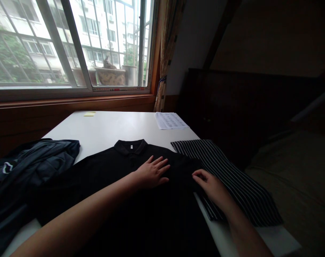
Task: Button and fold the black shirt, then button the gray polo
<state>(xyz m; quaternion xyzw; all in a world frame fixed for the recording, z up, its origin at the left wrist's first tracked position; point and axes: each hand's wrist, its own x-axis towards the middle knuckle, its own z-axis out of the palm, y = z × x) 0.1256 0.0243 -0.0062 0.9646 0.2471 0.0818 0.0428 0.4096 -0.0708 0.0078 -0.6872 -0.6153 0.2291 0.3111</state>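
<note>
A black polo shirt (116,178) lies spread on the white table (111,125), collar toward the window. My left hand (151,173) rests flat on its chest, fingers stretched out and apart. My right hand (212,187) sits at the shirt's right edge with its fingers curled down onto the fabric; what they pinch, if anything, is too dark to make out. Right beside that hand lies a black-and-white striped garment (232,178).
A crumpled dark blue garment (25,167) lies at the table's left. At the far side are a printed sheet of paper (170,120) and a yellow sticky note (89,114). A window, a curtain and a dark headboard stand behind; a bed lies to the right.
</note>
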